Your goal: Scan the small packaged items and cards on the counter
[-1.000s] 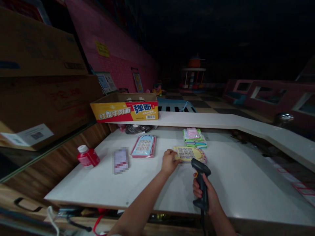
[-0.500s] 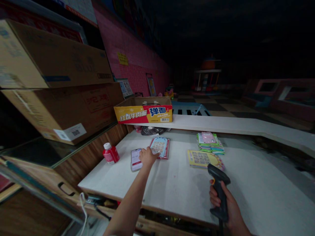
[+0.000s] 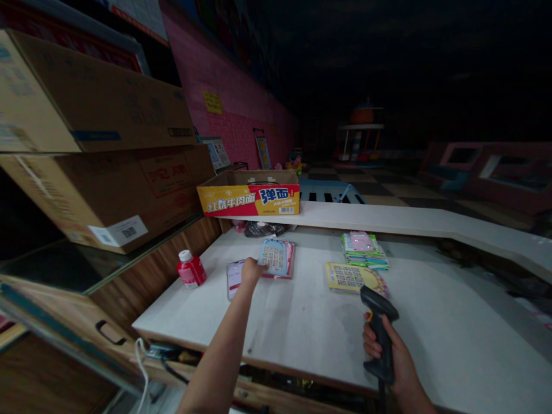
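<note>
My left hand (image 3: 251, 271) grips the lower left edge of a light-blue card (image 3: 273, 256) printed with a grid of small pictures, thumb on top and fingers hidden below. The card lies shifted to the left over a pink-red card (image 3: 291, 259). Partly behind my left hand lies a smartphone (image 3: 234, 278) with a lit screen. My right hand (image 3: 393, 351) is closed around the handle of a black barcode scanner (image 3: 381, 330), held over the table. Just beyond the scanner lies a yellow picture card (image 3: 351, 277).
Behind the yellow card is a stack of green-edged packets (image 3: 366, 253) with a pink one on top. A red bottle (image 3: 191, 270) stands at the left. A noodle carton (image 3: 250, 198) sits on the raised ledge (image 3: 388, 217). Large cardboard boxes (image 3: 107, 190) are piled at the left.
My left hand has closed on the light-blue card's edge, and the card has slid slightly left off the pink-red one. My right hand still holds the scanner. The view has shifted slightly.
</note>
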`<control>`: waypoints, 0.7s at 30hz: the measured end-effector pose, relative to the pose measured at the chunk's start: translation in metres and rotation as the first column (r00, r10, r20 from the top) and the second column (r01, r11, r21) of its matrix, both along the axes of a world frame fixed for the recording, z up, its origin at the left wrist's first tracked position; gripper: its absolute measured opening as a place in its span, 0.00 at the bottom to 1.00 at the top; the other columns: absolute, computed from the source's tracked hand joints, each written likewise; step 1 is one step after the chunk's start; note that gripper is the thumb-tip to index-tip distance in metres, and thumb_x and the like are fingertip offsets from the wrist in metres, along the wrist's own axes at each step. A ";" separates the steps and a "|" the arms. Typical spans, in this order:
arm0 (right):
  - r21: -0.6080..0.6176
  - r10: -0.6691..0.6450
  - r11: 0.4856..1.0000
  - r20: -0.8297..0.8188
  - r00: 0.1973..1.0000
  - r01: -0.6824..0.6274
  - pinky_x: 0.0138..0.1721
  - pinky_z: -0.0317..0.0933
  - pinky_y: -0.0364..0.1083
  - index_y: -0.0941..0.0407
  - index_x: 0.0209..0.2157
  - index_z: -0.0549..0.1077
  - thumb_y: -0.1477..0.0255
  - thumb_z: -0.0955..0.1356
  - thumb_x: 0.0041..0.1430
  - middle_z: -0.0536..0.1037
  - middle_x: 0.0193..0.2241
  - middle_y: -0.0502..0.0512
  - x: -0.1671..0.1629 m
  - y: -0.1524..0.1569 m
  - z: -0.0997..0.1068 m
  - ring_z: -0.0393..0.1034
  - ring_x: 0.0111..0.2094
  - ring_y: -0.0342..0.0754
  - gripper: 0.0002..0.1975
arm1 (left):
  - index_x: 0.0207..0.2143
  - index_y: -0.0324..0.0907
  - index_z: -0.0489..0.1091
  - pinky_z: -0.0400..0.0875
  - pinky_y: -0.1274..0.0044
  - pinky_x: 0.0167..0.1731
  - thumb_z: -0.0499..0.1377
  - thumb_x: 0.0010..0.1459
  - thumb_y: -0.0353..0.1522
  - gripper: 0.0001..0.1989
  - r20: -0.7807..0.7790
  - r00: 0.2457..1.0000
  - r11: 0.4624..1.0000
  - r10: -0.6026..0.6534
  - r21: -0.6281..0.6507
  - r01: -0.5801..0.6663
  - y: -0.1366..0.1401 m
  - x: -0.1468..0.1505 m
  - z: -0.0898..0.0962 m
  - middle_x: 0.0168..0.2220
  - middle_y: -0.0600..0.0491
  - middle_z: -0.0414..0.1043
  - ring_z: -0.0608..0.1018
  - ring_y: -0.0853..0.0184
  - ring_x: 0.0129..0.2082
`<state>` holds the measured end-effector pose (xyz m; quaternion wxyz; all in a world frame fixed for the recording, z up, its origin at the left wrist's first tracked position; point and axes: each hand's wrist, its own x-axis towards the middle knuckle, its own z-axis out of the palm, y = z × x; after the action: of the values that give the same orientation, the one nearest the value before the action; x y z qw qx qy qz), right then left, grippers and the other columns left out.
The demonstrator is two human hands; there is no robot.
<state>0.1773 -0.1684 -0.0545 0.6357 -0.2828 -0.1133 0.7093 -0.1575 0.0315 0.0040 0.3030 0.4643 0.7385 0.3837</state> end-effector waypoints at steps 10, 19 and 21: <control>0.030 0.001 1.000 0.072 0.997 -0.003 0.14 0.48 0.34 0.56 0.31 0.68 0.59 0.76 0.46 0.65 0.17 0.44 0.001 0.002 -0.001 0.52 0.14 0.34 0.19 | 0.37 0.39 0.67 0.78 0.64 0.34 0.67 0.45 0.37 0.18 0.643 0.693 0.927 -0.325 0.361 0.100 -0.019 0.052 -0.048 0.35 0.47 0.76 0.80 0.58 0.36; -0.030 -0.025 0.999 0.381 0.924 0.040 0.13 0.51 0.36 0.56 0.36 0.69 0.51 0.73 0.47 0.69 0.16 0.44 -0.014 0.005 0.007 0.58 0.13 0.37 0.25 | 0.36 0.39 0.67 0.77 0.71 0.33 0.64 0.46 0.50 0.24 0.496 0.785 0.835 -0.371 0.548 0.049 -0.029 0.068 -0.088 0.38 0.46 0.75 0.79 0.60 0.36; -0.050 0.011 0.999 0.528 0.849 0.018 0.12 0.52 0.37 0.56 0.36 0.69 0.49 0.73 0.45 0.69 0.15 0.44 -0.025 0.007 0.011 0.59 0.12 0.38 0.27 | 0.36 0.39 0.67 0.76 0.71 0.33 0.64 0.47 0.50 0.24 0.488 0.789 0.832 -0.373 0.553 0.051 -0.029 0.067 -0.089 0.38 0.46 0.75 0.79 0.61 0.36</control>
<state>0.1526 -0.1618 -0.0432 0.5737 -0.4836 -0.2641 0.6060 -0.0905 0.0029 -0.0848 0.4202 0.4719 0.4226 0.6497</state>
